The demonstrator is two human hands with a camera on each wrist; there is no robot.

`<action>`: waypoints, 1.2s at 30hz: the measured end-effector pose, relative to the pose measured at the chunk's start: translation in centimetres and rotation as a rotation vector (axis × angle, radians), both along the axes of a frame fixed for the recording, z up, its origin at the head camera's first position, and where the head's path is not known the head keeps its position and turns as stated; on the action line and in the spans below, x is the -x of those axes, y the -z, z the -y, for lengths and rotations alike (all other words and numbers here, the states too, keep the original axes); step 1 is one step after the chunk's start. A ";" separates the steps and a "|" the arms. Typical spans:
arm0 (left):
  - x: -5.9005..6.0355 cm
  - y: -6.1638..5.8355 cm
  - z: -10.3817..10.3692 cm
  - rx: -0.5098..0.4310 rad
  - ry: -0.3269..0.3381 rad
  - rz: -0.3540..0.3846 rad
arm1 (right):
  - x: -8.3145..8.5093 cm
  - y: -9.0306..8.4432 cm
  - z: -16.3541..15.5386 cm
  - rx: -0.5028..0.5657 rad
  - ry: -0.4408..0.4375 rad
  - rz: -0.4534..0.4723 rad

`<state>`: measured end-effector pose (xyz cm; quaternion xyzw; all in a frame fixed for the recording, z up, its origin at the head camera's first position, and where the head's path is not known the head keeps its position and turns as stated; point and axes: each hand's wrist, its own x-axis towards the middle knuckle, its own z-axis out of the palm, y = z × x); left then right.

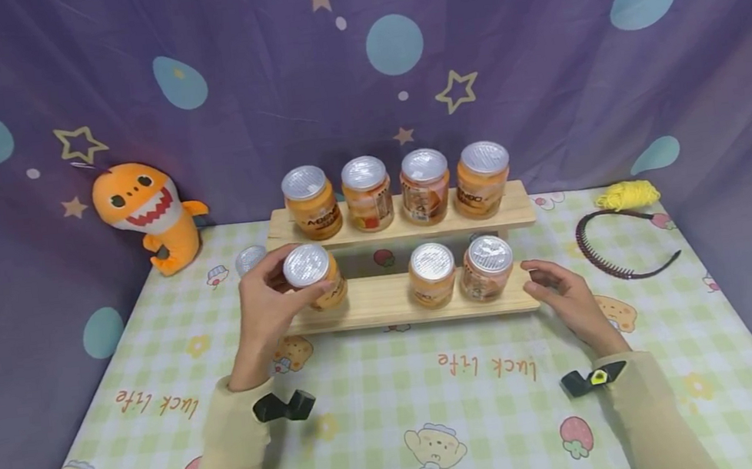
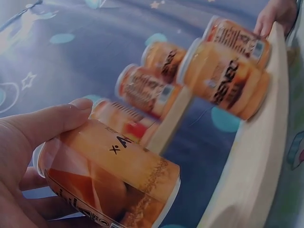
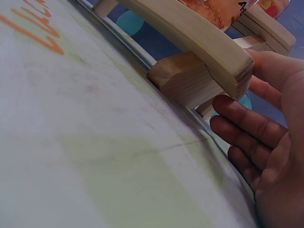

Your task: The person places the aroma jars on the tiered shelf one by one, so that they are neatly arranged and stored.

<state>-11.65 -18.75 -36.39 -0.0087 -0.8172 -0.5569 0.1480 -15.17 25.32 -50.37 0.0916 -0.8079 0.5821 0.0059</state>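
Note:
My left hand point(image 1: 263, 297) grips an orange-labelled jar point(image 2: 114, 173) with a silver lid, thumb on one side and fingers round the other. In the head view that jar is at the left end of the lower wooden shelf point(image 1: 380, 301); whether it touches the wood, I cannot tell. Two similar jars, a left one point(image 1: 433, 276) and a right one point(image 1: 487, 268), stand on the shelf's right half. Beside the right end of this shelf is my right hand point(image 1: 568, 301), its fingers point(image 3: 247, 121) loosely bent close to the wood and holding no jar.
Several matching jars point(image 1: 367, 194) line the upper wooden shelf point(image 1: 519, 206). Another silver-lidded jar point(image 1: 250, 258) is partly hidden behind my left hand. An orange shark plush point(image 1: 158, 213) sits at the back left; yellow yarn point(image 1: 628, 195) and a dark headband point(image 1: 594, 256) lie at the right.

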 end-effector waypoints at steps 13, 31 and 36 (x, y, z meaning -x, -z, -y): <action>1.2 1.5 -4.2 0.027 0.103 0.051 | 0.0 -0.1 0.0 -0.019 0.005 0.006; 2.3 3.8 -6.9 0.057 0.149 0.064 | 0.1 -0.1 0.0 -0.018 0.012 0.014; 2.2 3.8 -7.0 0.072 0.154 0.075 | 0.1 0.0 0.0 -0.004 0.006 0.005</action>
